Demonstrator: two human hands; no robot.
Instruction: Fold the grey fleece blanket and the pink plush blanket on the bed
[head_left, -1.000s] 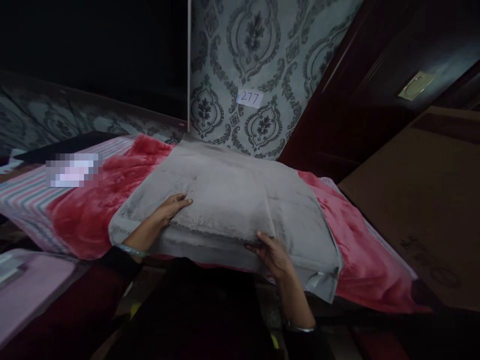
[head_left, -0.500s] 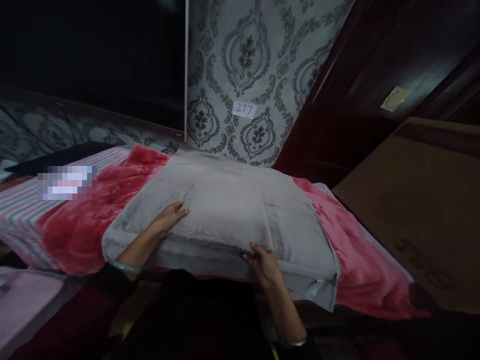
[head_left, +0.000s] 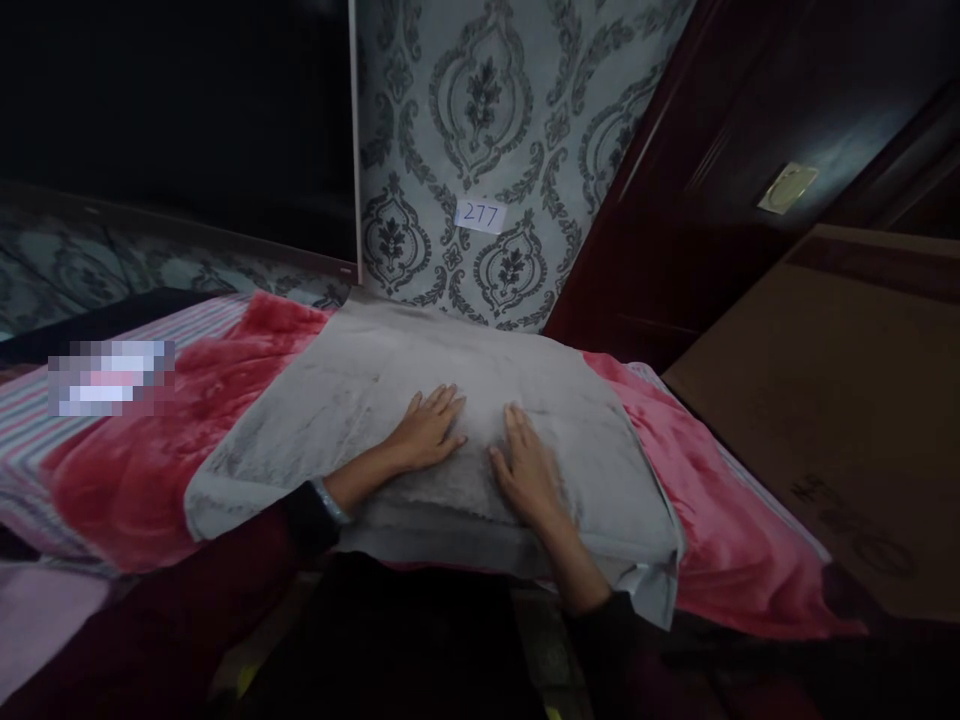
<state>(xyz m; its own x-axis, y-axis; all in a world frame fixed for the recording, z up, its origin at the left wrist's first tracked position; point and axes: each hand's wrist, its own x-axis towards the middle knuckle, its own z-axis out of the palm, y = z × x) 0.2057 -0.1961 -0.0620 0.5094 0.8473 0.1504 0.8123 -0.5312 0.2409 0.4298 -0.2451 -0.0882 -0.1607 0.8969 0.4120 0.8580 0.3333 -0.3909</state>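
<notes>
A grey plush cloth [head_left: 300, 420] is spread across the table, with its near edge hanging over the front. Flat on its middle lies my left hand [head_left: 427, 430], fingers spread and pointing away from me. My right hand [head_left: 529, 465] rests a little to the right, also flat with the fingers stretched out, slightly blurred. Neither hand holds anything. Under the grey cloth, a red plush blanket [head_left: 172, 420] shows on the left and on the right.
A striped cloth [head_left: 45, 430] extends under the red blanket at left. Behind stand a large dark television [head_left: 180, 120] and a patterned wall with a paper label [head_left: 480, 216]. A big cardboard box [head_left: 832, 420] stands at right, before a dark red door [head_left: 675, 170].
Both hands have let go of the grey cloth's front edge area and moved forward onto its middle. The left hand has also shifted right, nearer the right hand. The view has moved slightly.
</notes>
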